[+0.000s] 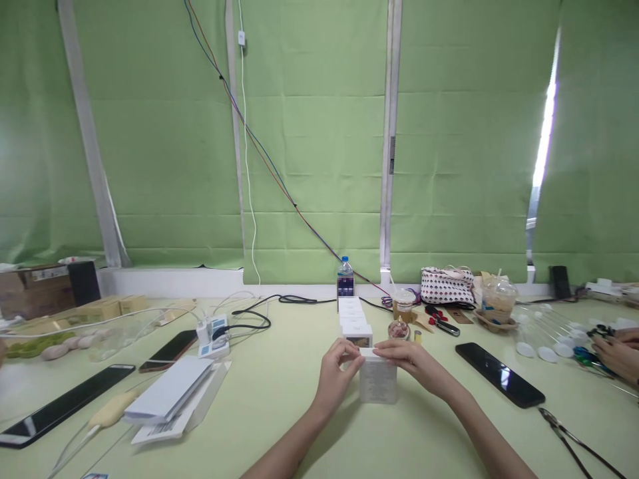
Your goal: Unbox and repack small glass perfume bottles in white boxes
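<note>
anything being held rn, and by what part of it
Both hands are on the small pale box: left hand at its upper left corner, right hand along the right of its top. Whether they grip or merely touch can't be told.

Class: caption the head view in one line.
Left hand and right hand touching a white box, more white boxes behind it on a pale green table.

Location type: shared indoor work area, consistent with a small workshop; exact type cannot be confirmed. Indicators: one long pale surface below green blinds — fitted with a power strip and carrying pliers, white boxes and a cardboard box. A second person's hands occupy the right end — personal items include drink cups and a patterned pouch.
</note>
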A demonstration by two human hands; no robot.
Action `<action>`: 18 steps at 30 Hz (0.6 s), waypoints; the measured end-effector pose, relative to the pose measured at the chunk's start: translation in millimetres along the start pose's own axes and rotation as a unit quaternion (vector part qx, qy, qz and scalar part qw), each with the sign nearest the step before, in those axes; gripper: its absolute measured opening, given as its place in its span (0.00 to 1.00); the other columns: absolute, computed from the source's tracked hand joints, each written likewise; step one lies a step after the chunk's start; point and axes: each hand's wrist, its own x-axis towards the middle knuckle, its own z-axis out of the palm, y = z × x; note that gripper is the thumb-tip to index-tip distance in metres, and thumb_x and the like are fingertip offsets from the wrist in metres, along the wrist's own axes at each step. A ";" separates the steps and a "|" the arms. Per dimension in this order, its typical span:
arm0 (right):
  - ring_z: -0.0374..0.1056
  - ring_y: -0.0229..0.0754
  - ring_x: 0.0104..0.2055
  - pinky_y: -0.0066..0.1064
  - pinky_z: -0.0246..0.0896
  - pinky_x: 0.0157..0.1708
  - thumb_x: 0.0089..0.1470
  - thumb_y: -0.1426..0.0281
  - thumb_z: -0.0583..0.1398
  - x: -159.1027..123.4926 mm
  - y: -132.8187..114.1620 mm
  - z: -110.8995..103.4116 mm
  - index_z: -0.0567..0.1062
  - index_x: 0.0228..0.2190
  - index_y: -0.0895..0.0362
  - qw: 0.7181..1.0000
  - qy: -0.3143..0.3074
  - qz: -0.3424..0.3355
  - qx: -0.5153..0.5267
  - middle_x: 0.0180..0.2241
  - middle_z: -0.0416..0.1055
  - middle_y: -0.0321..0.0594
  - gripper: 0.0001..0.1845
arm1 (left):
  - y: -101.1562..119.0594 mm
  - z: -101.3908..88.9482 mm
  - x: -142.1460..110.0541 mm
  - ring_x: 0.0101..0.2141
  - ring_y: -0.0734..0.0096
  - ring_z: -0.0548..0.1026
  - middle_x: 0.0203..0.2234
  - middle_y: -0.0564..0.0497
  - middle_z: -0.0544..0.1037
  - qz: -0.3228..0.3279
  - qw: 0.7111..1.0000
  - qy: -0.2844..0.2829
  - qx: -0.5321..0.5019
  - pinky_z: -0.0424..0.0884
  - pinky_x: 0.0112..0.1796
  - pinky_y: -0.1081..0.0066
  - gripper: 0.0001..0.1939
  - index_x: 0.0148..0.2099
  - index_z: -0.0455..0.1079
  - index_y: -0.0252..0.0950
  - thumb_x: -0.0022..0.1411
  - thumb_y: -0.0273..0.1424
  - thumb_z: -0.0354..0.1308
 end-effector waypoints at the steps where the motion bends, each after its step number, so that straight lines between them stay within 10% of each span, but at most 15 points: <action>1: 0.68 0.48 0.49 0.37 0.63 0.49 0.60 0.56 0.53 -0.1 -0.1 0.0 0.76 0.46 0.47 1.000 0.000 -0.001 0.003 0.49 0.73 0.41 0.19 | 0.2 0.0 -0.2 0.37 0.67 0.72 0.32 0.49 0.71 0.003 1.000 -0.001 0.000 0.73 0.39 0.68 0.10 0.28 0.70 0.36 0.57 0.36 0.59; 18: 0.67 0.45 0.49 0.35 0.64 0.47 0.62 0.60 0.50 -2.6 -3.6 -2.1 0.74 0.48 0.44 1.000 -0.010 -0.005 -0.016 0.50 0.71 0.40 0.18 | -12.4 8.4 -8.9 0.52 0.59 0.67 0.52 0.45 0.66 0.013 0.996 -0.093 -0.014 0.68 0.50 0.60 0.16 0.49 0.66 0.41 0.57 0.29 0.58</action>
